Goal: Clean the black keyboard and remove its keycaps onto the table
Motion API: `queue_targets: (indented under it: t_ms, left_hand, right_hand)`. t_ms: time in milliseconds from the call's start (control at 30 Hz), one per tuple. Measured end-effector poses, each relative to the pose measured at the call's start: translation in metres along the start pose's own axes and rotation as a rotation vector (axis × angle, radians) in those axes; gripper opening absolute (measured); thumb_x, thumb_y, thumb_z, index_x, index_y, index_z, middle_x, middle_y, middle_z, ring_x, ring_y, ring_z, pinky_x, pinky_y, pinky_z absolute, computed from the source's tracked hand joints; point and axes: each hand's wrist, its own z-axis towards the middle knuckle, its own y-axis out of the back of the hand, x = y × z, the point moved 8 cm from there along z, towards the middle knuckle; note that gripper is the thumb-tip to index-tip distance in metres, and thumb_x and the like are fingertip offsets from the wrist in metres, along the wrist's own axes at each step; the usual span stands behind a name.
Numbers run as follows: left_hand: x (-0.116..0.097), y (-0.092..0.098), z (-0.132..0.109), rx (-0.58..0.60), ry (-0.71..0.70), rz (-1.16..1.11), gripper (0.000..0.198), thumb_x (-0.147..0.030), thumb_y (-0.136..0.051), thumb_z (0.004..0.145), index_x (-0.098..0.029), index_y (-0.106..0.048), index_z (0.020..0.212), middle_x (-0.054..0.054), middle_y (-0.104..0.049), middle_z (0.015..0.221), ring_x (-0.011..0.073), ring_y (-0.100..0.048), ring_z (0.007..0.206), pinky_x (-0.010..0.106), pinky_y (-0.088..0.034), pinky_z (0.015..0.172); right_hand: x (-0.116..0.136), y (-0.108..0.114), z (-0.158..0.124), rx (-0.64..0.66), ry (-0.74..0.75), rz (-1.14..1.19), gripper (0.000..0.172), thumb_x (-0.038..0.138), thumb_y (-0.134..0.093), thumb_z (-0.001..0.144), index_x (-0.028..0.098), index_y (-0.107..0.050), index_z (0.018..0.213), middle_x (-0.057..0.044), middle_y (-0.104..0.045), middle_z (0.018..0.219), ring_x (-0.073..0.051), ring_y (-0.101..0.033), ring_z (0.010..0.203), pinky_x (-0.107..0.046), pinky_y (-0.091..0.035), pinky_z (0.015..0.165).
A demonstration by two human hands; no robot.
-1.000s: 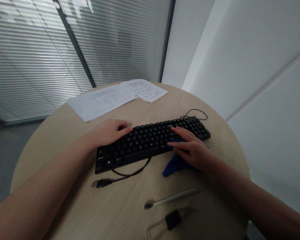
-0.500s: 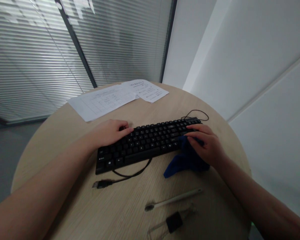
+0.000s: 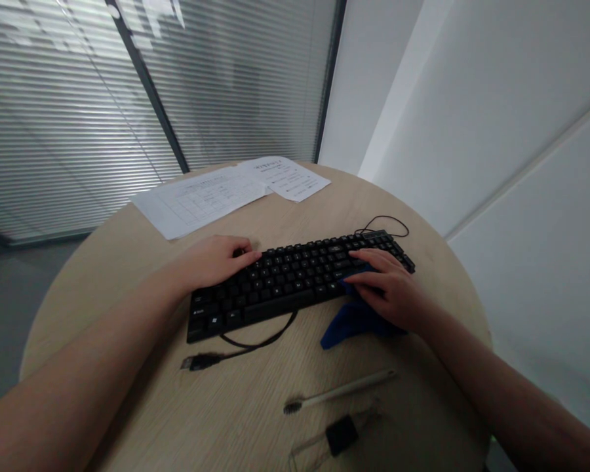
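Note:
A black keyboard [image 3: 295, 275] lies slanted on a round wooden table. My left hand [image 3: 219, 260] grips its left part, the thumb resting over the top row of keys and the fingers curled at the far edge. Over the keys on the right, my right hand [image 3: 391, 288] presses a bunched blue cloth [image 3: 356, 322], its fingers close together on it. Part of the cloth sits under the hand, and the rest hangs down onto the tabletop. The keyboard's cable comes out near the front edge and ends in a USB plug [image 3: 200, 361].
Nearer to me lie a pale-handled brush [image 3: 344, 391] with dark bristles and a small black block with a clear frame [image 3: 341, 434]. Printed papers [image 3: 196, 203] rest at the far side. A thin black cord [image 3: 393, 218] loops behind the keyboard. A white wall stands on the right.
My right hand has slid left along the keys with the blue cloth, uncovering the keyboard's right end. My left hand keeps its place on the keyboard.

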Motion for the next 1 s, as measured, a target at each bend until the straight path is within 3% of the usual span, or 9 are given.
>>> queue_targets:
  t_ms: [300,600,767,1000]
  left_hand:
    - [-0.002,0.001,-0.001,0.001,-0.007,-0.021,0.048,-0.061,-0.041,0.089,-0.022,-0.069,0.086,0.007,-0.071,0.084,0.0236,-0.062,0.078,0.034,-0.041,0.071]
    - [-0.004,0.001,0.0,-0.006,-0.029,0.021,0.05,-0.062,-0.038,0.091,-0.021,-0.067,0.086,0.006,-0.071,0.082,0.0225,-0.062,0.076,0.032,-0.04,0.068]
    - [-0.004,0.001,-0.001,0.003,-0.02,0.015,0.05,-0.062,-0.037,0.091,-0.021,-0.066,0.084,0.006,-0.071,0.083,0.0224,-0.062,0.076,0.032,-0.04,0.067]
    - [-0.003,0.001,-0.001,0.008,-0.01,0.012,0.051,-0.062,-0.037,0.09,-0.021,-0.067,0.086,0.006,-0.071,0.084,0.0229,-0.062,0.077,0.033,-0.04,0.068]
  right_hand:
    - [-0.001,0.002,-0.001,-0.004,0.035,0.033,0.014,0.028,-0.065,0.088,0.026,-0.078,0.095,-0.01,-0.057,0.139,-0.031,-0.051,0.129,-0.055,-0.043,0.107]
    - [0.004,-0.006,-0.001,0.049,0.061,0.011,0.027,0.026,-0.067,0.087,0.032,-0.074,0.113,-0.006,-0.05,0.148,-0.031,-0.046,0.135,-0.056,-0.039,0.11]
    - [0.0,0.002,-0.002,-0.049,0.053,0.043,0.018,0.023,-0.066,0.087,0.029,-0.078,0.098,-0.008,-0.056,0.14,-0.029,-0.05,0.13,-0.054,-0.042,0.109]
    - [-0.005,0.008,-0.003,-0.193,-0.013,0.015,0.012,0.025,-0.068,0.086,0.023,-0.073,0.097,-0.011,-0.065,0.125,-0.028,-0.059,0.117,-0.053,-0.046,0.104]
